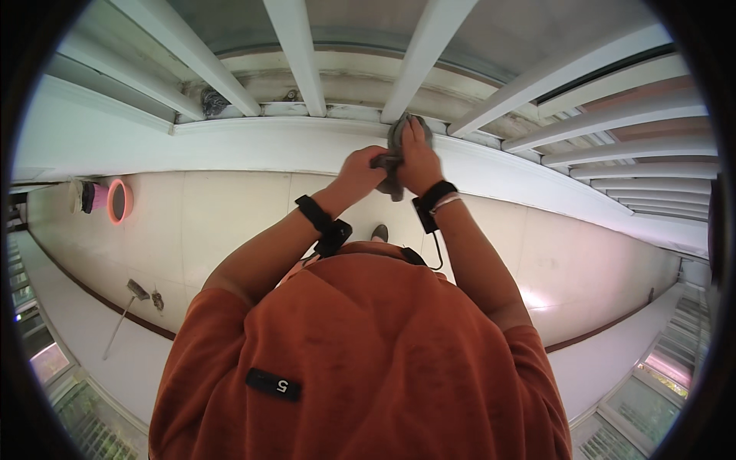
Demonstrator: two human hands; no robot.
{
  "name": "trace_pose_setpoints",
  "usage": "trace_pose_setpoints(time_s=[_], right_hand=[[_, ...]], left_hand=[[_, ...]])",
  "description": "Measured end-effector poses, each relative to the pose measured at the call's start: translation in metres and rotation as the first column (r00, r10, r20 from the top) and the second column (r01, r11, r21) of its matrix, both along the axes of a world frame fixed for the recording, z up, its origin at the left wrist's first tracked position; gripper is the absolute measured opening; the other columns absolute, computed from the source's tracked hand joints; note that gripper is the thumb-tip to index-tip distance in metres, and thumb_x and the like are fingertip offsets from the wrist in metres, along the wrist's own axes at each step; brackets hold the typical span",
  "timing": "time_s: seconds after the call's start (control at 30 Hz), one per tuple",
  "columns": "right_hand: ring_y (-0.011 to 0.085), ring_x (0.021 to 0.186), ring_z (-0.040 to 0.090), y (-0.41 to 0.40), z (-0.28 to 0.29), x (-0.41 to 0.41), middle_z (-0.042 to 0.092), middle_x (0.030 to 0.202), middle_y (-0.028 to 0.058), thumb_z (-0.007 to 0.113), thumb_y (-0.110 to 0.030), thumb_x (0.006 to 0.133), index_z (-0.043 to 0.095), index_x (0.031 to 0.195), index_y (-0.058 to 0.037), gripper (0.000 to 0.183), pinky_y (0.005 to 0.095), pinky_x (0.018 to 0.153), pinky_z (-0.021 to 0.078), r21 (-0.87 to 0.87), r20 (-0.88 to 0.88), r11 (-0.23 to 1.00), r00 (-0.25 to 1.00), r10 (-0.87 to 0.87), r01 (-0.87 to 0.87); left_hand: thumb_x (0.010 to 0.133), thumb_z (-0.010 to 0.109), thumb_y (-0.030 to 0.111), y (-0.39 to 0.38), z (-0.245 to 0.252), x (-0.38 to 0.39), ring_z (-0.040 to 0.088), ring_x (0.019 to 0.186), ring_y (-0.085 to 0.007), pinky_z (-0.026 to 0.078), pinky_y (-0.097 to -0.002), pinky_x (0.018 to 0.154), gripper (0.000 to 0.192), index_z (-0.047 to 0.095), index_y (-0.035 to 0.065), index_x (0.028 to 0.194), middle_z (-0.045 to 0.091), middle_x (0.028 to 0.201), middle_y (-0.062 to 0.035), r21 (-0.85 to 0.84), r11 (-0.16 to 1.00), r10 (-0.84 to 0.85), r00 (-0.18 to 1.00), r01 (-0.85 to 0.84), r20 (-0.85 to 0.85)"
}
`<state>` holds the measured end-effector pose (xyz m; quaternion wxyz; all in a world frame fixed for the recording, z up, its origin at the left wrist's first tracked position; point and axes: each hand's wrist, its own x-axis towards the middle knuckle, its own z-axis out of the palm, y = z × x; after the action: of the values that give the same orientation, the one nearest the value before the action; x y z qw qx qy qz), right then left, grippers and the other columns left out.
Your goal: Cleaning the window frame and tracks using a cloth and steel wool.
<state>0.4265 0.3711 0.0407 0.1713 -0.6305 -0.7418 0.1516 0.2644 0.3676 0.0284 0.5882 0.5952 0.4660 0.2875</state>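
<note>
A damp-looking grey cloth (393,178) is bunched between my two hands at the white window ledge (259,141). My right hand (418,155) presses part of it against the ledge's inner edge, close to the foot of a white window bar (425,54). Lower down, my left hand (365,171) grips the cloth's other part, thumb on top. Its tail hangs below the ledge's front edge. Dark grime marks the sill strip (351,110) behind the bars.
Several white bars stand along the ledge. Behind them at left lies a dark tangled wad (214,102). On the tiled floor, an orange-rimmed basin (119,201) stands beside a pink bin (99,196). A broom (137,289) leans against the opposite wall, near a small debris pile (157,300).
</note>
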Motion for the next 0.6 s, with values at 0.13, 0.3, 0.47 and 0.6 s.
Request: trace_pose_setpoints(time_s=[0.13, 0.3, 0.47, 0.6], right_hand=[[0.0373, 0.096, 0.058, 0.008, -0.017, 0.002, 0.038, 0.134, 0.0216, 0.059, 0.002, 0.067, 0.034, 0.131, -0.0030, 0.068, 0.0386, 0.072, 0.0532, 0.047, -0.202, 0.998, 0.979, -0.040, 0.050], [0.0345, 0.097, 0.057, 0.030, -0.027, 0.008, 0.054, 0.113, 0.0185, 0.066, -0.002, 0.070, 0.050, 0.115, -0.0030, 0.048, 0.0367, 0.079, 0.0491, -0.068, -0.710, 0.993, 0.694, -0.119, 0.101], [0.0308, 0.084, 0.061, 0.040, -0.020, 0.023, 0.063, 0.093, 0.0161, 0.062, -0.002, 0.072, 0.057, 0.104, -0.0034, 0.032, 0.0372, 0.072, 0.0501, 0.022, -0.593, 0.994, 0.802, -0.070, 0.104], [0.0341, 0.081, 0.061, 0.023, 0.001, 0.026, 0.062, 0.091, 0.0137, 0.057, 0.000, 0.072, 0.060, 0.098, -0.0059, 0.027, 0.0398, 0.072, 0.0500, 0.124, -0.394, 0.992, 0.917, 0.060, -0.012]], left_hand=[[0.076, 0.053, -0.002, -0.004, 0.001, -0.016, 0.060, 0.082, -0.0137, 0.050, -0.0266, 0.074, 0.037, 0.055, -0.0039, 0.113, 0.063, 0.093, -0.0077, -0.121, 0.988, 0.110, 0.990, -0.098, 0.092], [0.077, 0.051, -0.004, -0.001, 0.005, -0.016, 0.061, 0.086, -0.0158, 0.050, -0.0275, 0.079, 0.038, 0.054, -0.0046, 0.115, 0.063, 0.097, -0.0093, -0.231, 0.966, 0.151, 0.978, -0.115, 0.144], [0.076, 0.051, -0.004, -0.001, 0.011, -0.007, 0.061, 0.088, -0.0157, 0.049, -0.0279, 0.081, 0.038, 0.054, -0.0046, 0.114, 0.063, 0.098, -0.0087, -0.270, 0.956, 0.154, 0.980, -0.117, 0.123], [0.077, 0.051, -0.004, -0.002, 0.011, -0.004, 0.061, 0.088, -0.0151, 0.049, -0.0273, 0.080, 0.038, 0.054, -0.0042, 0.115, 0.063, 0.097, -0.0086, -0.254, 0.962, 0.131, 0.987, -0.103, 0.097]])
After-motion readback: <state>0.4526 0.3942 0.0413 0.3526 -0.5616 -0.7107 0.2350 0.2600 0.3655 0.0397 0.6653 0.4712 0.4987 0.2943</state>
